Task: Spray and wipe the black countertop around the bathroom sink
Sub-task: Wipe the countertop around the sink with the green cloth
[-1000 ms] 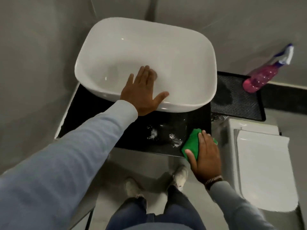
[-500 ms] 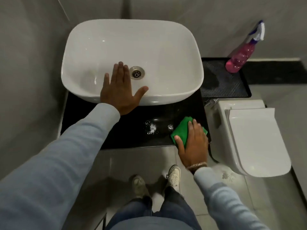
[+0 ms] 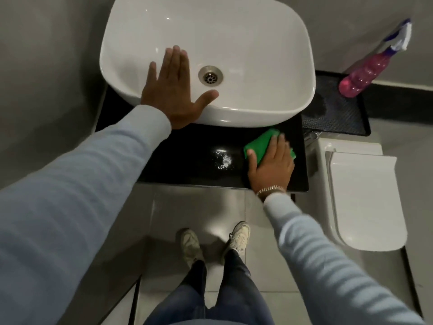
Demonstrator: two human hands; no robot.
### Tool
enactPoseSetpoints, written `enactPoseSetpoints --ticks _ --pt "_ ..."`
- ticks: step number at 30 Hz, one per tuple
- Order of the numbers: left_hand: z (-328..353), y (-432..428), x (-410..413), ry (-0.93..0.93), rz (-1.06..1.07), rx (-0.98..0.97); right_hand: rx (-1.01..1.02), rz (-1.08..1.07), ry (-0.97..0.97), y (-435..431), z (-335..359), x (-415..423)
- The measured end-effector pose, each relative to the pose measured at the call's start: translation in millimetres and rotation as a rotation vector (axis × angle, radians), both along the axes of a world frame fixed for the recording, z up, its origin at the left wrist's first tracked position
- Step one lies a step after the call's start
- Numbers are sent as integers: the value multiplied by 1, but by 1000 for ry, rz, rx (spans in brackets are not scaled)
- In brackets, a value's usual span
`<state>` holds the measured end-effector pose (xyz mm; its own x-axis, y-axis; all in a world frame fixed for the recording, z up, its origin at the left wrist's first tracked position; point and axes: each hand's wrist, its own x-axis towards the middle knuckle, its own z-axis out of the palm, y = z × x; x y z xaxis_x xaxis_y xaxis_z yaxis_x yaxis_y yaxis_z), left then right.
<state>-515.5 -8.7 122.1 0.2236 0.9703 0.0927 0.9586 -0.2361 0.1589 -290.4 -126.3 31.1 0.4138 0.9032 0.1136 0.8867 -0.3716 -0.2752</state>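
A white vessel sink (image 3: 269, 66) stands on the black countertop (image 3: 187, 160). My left hand (image 3: 174, 90) lies flat and spread on the sink's front rim, holding nothing. My right hand (image 3: 271, 165) presses a green cloth (image 3: 260, 141) onto the counter's right front part, just below the sink. A wet glistening patch (image 3: 222, 158) shines on the counter left of the cloth. The pink spray bottle (image 3: 365, 73) with a purple-and-white trigger leans against the wall at the far right, away from both hands.
A black textured mat (image 3: 337, 118) lies on the ledge right of the sink, under the bottle. A white toilet (image 3: 360, 198) with its lid down stands close to the counter's right edge. Grey walls enclose the left and back. My shoes (image 3: 213, 242) are on the tiled floor.
My right hand has slid the green cloth from the counter's front edge farther in toward the sink. My left hand stays on the sink rim. The view has tilted down.
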Motion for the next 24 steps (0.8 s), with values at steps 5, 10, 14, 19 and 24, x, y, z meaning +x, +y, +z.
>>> enactPoseSetpoints --ticks 5,10,14,19,24 --pt "-26 -23 -40 62 23 -124 -97 41 24 -104 -38 -26" --pt "-40 -45 -42 106 -27 -206 -201 -73 53 -65 -40 -21" --pt "-36 -35 -13 86 -102 -216 -156 -65 28 -73 -37 -16" --pt "-38 -24 2 110 -213 -175 -143 192 8 -151 -40 9" --pt "-38 -21 8 163 -292 -159 -45 -1 74 -126 -37 11"
